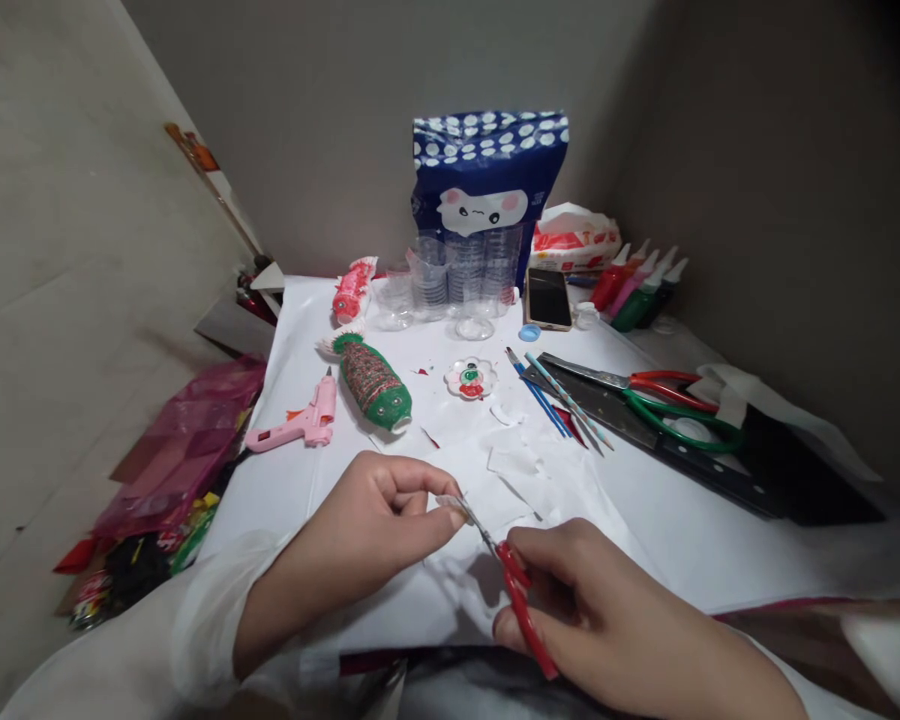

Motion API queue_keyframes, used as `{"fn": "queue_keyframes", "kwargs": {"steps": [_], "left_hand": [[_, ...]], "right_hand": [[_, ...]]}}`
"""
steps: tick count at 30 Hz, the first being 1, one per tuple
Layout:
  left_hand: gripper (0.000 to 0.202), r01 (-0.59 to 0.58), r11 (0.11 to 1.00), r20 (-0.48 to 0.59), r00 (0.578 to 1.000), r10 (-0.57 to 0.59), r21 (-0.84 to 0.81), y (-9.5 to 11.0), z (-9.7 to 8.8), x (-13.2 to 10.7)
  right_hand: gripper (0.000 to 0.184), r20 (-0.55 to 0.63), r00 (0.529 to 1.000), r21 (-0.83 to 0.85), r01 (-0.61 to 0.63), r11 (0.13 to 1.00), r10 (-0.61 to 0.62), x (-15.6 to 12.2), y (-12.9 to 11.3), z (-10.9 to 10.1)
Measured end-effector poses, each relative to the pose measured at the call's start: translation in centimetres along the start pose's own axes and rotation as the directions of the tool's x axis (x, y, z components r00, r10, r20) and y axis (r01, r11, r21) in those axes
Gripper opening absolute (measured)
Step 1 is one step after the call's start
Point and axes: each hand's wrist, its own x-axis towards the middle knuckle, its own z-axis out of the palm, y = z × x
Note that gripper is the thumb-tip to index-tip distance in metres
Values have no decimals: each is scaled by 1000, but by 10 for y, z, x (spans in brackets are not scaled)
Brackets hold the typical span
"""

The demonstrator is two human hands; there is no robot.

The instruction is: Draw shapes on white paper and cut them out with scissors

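My left hand (390, 520) pinches a small whitish scrap (447, 501), perhaps paper, between thumb and fingertips; its exact shape is hard to make out. My right hand (585, 600) is closed around the red handles of small scissors (521, 600). The scissor blades point up and left and meet the scrap at my left fingertips. Beyond my hands, cut pieces of white paper (525, 470) lie on the white-covered table (667, 560). A green and red painted fish (375, 385) rests past my left hand, with a pink glue gun (300, 420) beside it.
Behind are a small red fish (353, 290), stacked clear cups (465, 275), a blue bag (487, 170) and a phone (548, 298). A flower-shaped paint dish (471, 378) sits mid-table. Brushes (544, 400), large green-and-red-handled shears (682, 420) and paint bottles (637, 300) are on the right.
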Motion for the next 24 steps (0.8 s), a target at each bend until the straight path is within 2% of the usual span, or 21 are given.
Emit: {"fn": "queue_keyframes", "kwargs": {"steps": [13, 24], "left_hand": [[22, 57, 998, -20, 998, -57, -8, -3, 3, 2], [17, 46, 999, -1, 999, -46, 3, -3, 2, 1]], "right_hand": [[25, 3, 1000, -21, 21, 1000, -21, 3, 6, 2], [24, -25, 999, -75, 28, 997, -30, 2, 6, 1]]}}
